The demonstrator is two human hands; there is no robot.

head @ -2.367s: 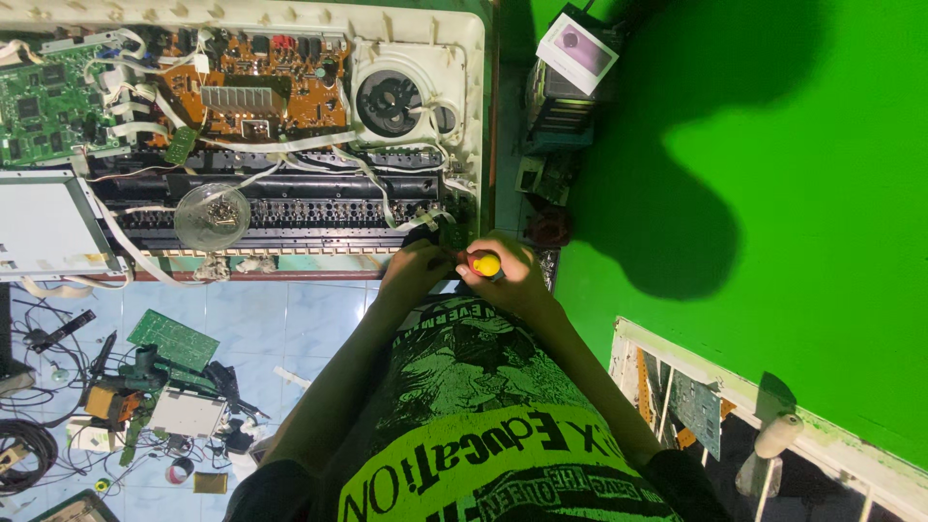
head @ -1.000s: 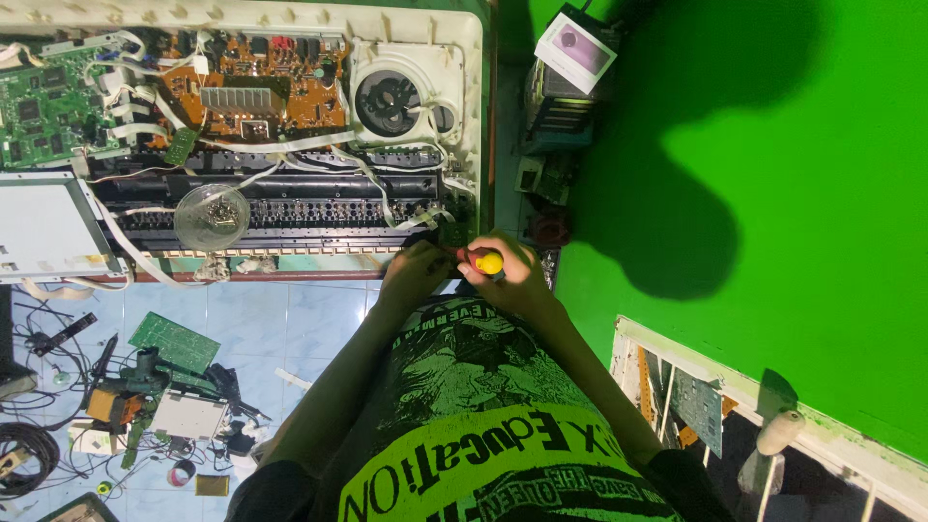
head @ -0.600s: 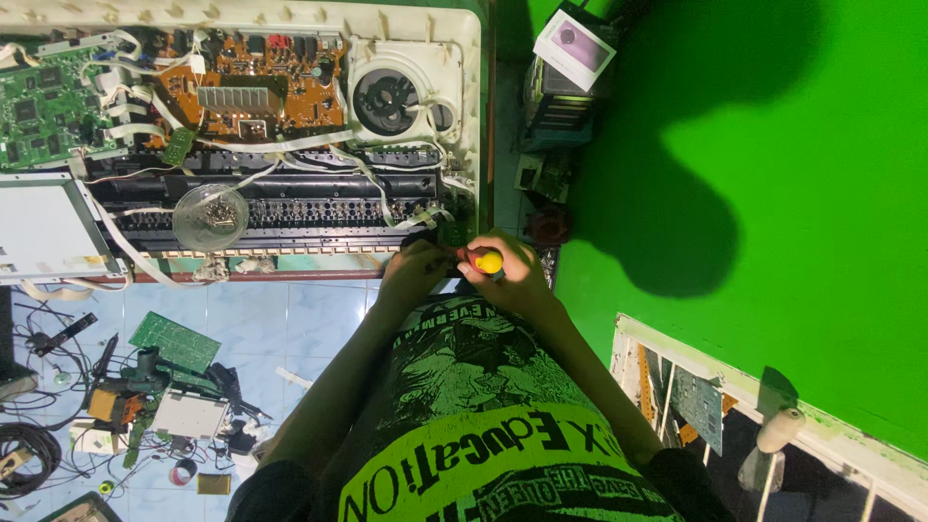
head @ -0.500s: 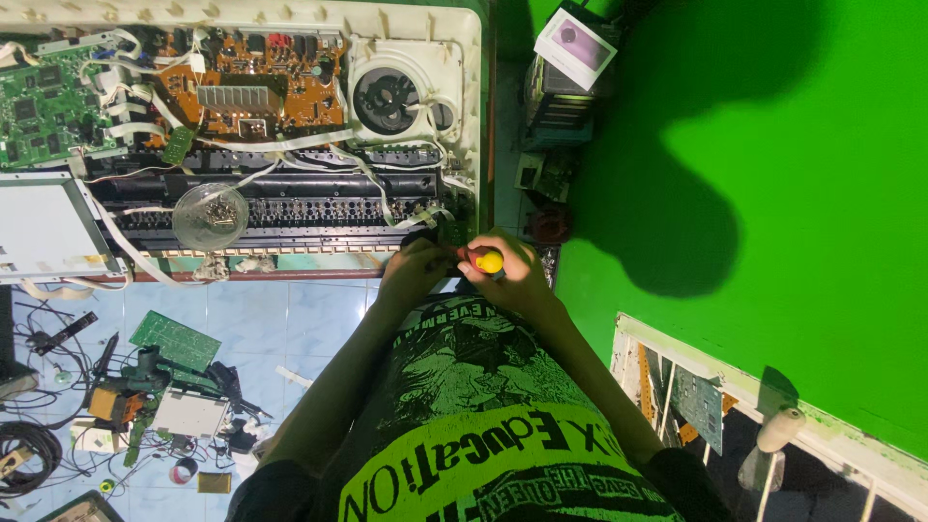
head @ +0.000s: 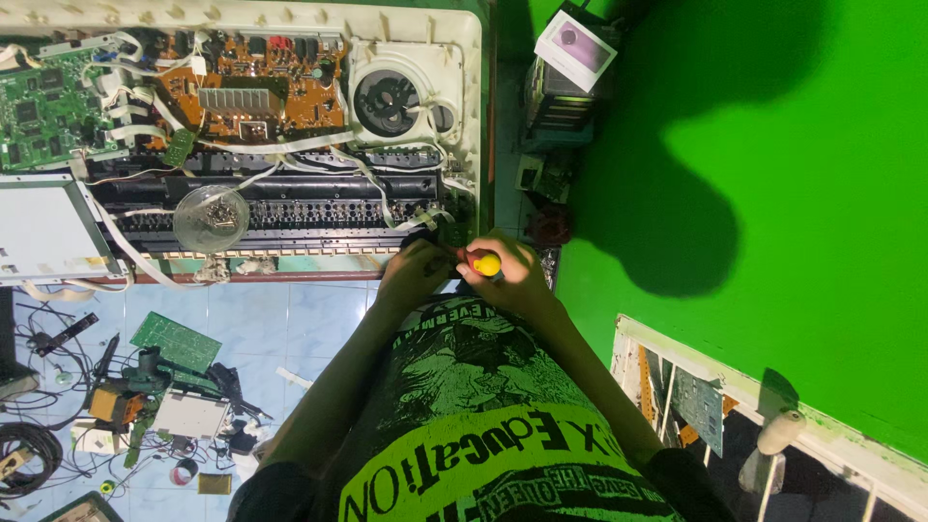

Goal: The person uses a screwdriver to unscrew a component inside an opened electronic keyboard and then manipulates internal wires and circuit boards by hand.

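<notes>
Head view: a yellow-capped screwdriver (head: 486,264) is gripped in the right hand (head: 510,278), fingers wrapped tight around its handle, at the near right corner of the opened keyboard chassis (head: 464,116). The left hand (head: 414,274) is pressed just beside it, fingers curled against the chassis edge; whether anything is pinched cannot be told. A clear round dish of screws (head: 211,218) is seen further left.

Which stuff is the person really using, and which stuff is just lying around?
In use:
right hand gripping the yellow-handled screwdriver
left hand beside it
opened machine

Lying about:
clear dish of screws
loose green circuit board on the floor
black cables
small box
</notes>
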